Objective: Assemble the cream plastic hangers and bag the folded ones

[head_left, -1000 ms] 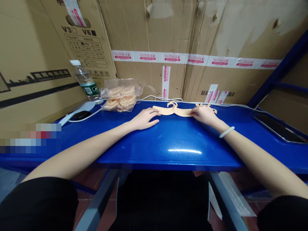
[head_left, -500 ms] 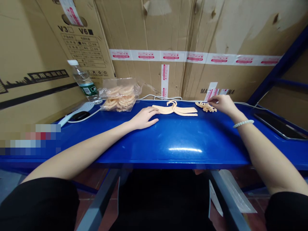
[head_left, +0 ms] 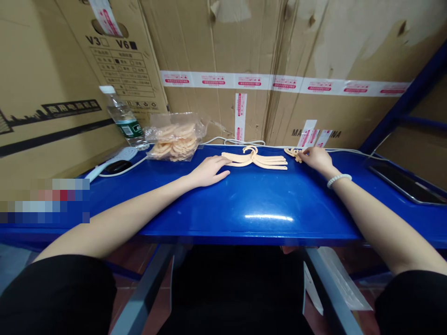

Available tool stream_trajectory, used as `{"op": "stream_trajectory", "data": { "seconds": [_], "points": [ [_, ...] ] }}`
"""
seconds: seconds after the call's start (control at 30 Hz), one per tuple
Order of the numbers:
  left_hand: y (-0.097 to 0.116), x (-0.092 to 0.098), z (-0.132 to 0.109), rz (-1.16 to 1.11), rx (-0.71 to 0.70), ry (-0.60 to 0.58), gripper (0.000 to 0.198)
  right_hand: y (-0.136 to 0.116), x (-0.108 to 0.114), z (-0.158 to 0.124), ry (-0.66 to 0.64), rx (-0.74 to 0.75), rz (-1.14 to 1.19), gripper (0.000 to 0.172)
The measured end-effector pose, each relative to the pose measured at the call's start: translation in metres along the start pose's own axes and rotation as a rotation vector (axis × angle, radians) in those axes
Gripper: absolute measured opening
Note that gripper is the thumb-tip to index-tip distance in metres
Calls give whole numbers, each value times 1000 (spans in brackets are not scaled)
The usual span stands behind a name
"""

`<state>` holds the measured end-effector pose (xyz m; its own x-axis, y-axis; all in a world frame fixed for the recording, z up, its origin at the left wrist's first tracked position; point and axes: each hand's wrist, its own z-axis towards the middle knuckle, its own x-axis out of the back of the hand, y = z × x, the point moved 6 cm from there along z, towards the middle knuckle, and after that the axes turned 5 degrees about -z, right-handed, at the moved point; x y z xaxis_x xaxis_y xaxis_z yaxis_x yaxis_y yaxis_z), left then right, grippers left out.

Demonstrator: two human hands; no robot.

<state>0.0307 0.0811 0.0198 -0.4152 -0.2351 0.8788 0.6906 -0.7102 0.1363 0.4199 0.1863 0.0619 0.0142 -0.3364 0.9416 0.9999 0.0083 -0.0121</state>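
Several beige plastic hanger pieces (head_left: 268,160) lie fanned out on the blue table, with curved hooks standing out at their middle. At their left end rests my left hand (head_left: 209,171), its fingers stretched out and touching the tips of the pieces, thumb apart. My right hand (head_left: 317,160) is at a small heap of beige hanger pieces (head_left: 293,152) further right. Its thumb and fingertips are pinched together on a piece at the heap's near right side. The hand covers part of the heap.
A clear plastic bag (head_left: 176,139) full of beige pieces stands at the back left, beside a water bottle (head_left: 125,118). A black mouse-like object (head_left: 118,166) and a white cable lie nearby. A dark phone or tablet (head_left: 407,184) lies right. Cardboard (head_left: 216,107) walls the back.
My right hand has moved left and down onto the small heap, its fingertips now at the pieces. My left hand and the fanned pieces have barely moved.
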Motion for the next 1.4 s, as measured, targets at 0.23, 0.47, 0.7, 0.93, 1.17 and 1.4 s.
{"op": "stream_trajectory", "data": {
  "seconds": [0.23,0.47,0.7,0.93,1.17,1.4],
  "points": [
    [3,1,4,-20,-2,43,25,6,2,5,26,-56,119,16],
    [11,8,2,-41,3,84,16,15,20,9,85,-44,325,15],
    [11,12,1,-43,55,103,8,-6,35,-6,-33,45,741,18],
    [6,15,-2,-60,162,202,8,-57,18,-34,-396,54,1119,19],
    [1,16,-3,-80,214,250,20,-70,11,-42,-490,24,1185,15],
    [1,19,-4,-67,238,274,16,-78,10,-49,-627,-46,1265,16]
  ]
}}
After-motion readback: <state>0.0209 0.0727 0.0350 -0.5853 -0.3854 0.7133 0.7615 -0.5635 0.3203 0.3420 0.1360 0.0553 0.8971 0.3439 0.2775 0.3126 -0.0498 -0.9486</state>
